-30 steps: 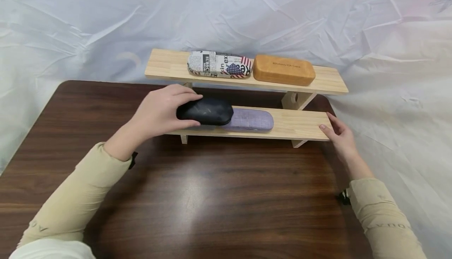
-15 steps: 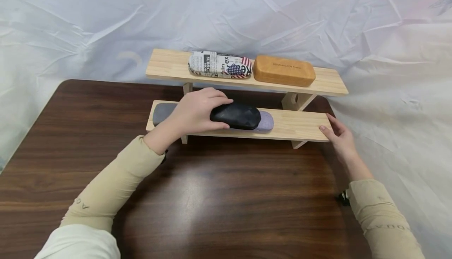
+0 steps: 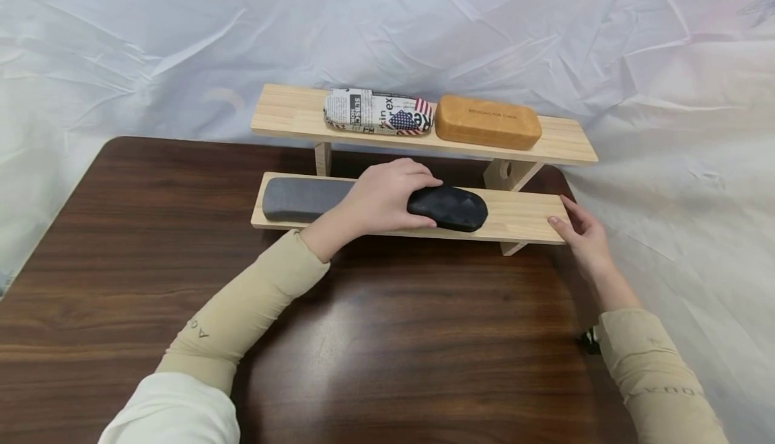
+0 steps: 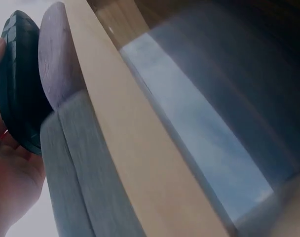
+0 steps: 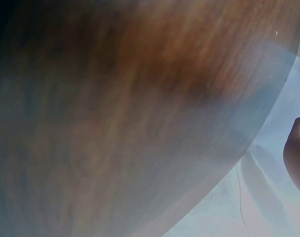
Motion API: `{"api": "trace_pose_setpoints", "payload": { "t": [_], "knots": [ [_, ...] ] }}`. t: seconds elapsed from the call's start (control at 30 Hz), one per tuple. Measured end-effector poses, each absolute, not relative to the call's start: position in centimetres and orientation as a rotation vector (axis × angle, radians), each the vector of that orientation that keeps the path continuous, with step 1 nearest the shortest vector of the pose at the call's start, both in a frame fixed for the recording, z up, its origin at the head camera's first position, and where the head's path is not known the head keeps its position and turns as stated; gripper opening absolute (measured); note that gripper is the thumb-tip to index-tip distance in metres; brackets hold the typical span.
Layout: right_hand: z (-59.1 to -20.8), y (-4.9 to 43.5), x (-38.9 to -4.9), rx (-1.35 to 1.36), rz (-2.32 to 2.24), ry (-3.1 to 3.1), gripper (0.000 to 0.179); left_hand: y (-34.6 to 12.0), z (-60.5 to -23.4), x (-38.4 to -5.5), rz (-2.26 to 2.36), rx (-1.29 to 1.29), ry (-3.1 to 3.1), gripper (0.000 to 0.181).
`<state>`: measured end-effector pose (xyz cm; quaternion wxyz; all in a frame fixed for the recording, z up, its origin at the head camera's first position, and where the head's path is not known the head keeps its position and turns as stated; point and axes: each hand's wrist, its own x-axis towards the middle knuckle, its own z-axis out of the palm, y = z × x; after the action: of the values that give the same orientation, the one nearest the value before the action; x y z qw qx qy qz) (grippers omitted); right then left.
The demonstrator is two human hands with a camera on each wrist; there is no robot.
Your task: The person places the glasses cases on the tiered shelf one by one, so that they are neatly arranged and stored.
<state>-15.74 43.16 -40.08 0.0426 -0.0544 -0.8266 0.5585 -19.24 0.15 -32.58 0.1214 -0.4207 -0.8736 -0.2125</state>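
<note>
My left hand (image 3: 387, 195) grips a black glasses case (image 3: 451, 208) by its left end, thumb on the near side. The case hangs over the lower board (image 3: 523, 214) of a two-tier wooden stand. In the left wrist view a purple glasses case (image 4: 61, 54) lies on that board, end to end with a grey glasses case (image 4: 78, 173); the head view hides the purple one behind my hand and the black case. My right hand (image 3: 584, 235) holds the right end of the lower board, thumb on top.
On the upper board (image 3: 566, 138) sit a newspaper-print glasses case (image 3: 377, 112) and an orange-brown case (image 3: 488, 122), side by side. The stand is on a dark wooden table (image 3: 387, 336). Behind it hangs a wrinkled white sheet (image 3: 387, 20).
My left hand has carried the black case rightward along the lower board, past the grey case and over the purple one. The right hand stays at the board's end.
</note>
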Motion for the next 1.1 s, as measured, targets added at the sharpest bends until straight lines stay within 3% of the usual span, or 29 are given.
{"api": "trace_pose_setpoints", "payload": {
  "t": [1.1],
  "knots": [
    [-39.7, 43.6, -15.5, -0.116, 1.694, -2.567, 0.070, 10.7, -32.1, -20.3, -0.501, -1.325, -2.627, 0.066]
  ]
}}
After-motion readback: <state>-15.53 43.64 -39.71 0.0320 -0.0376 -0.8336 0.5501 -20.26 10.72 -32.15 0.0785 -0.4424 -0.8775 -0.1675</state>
